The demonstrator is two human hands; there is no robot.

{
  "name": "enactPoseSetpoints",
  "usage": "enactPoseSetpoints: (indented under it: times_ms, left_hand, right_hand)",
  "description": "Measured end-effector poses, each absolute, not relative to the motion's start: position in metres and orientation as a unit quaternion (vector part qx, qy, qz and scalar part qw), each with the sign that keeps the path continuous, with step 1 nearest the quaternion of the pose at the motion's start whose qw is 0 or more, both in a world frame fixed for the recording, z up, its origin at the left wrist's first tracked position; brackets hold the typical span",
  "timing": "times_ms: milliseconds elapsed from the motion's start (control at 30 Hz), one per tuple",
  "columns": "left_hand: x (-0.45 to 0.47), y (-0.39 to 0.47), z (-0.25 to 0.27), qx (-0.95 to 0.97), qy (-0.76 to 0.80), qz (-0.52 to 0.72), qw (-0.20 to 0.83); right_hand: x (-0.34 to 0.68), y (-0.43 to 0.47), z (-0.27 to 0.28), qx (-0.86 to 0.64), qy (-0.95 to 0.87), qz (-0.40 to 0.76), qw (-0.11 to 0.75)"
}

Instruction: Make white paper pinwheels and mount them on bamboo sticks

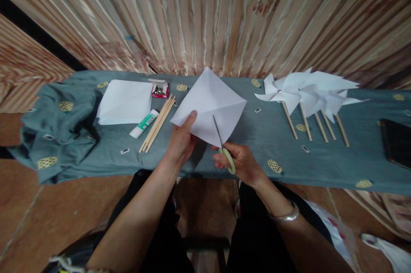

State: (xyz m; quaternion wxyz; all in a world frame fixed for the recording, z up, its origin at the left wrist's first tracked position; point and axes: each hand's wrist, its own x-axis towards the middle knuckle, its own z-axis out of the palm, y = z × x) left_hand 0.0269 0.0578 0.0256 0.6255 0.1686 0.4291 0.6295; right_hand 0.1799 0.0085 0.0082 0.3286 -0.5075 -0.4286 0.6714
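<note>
A square white sheet of paper (210, 97) with crossing fold lines is held up over the table, one corner pointing away from me. My left hand (183, 136) grips its left lower edge, thumb on top and fingers hidden beneath. In my right hand (240, 159) are scissors (228, 160) with pale green handles. One dark blade lies over the paper at its near corner, pointing toward the centre; the other blade is hidden under the sheet.
Left on the green cloth (109, 166) lie a paper stack (126, 99), a glue tube (144, 124), wooden sticks (157, 125) and a red box of metal pins (160, 89). Several paper pinwheels (308, 91) on sticks lie right, beyond them a dark phone-like object (396, 142). A curtain (205, 20) hangs behind.
</note>
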Motion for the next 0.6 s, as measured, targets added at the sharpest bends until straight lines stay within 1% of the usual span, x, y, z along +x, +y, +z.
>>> enactPoseSetpoints:
  times_ms: [300, 600]
  left_hand:
    - [0.0268, 0.0568, 0.0261, 0.164, 0.441, 0.623, 0.625]
    - [0.0259, 0.0575, 0.0244, 0.173, 0.432, 0.63, 0.622]
  right_hand:
    - [0.1767, 0.0087, 0.0129, -0.508, -0.412, 0.679, 0.334]
    - [0.1755, 0.009, 0.0112, -0.521, -0.425, 0.659, 0.336]
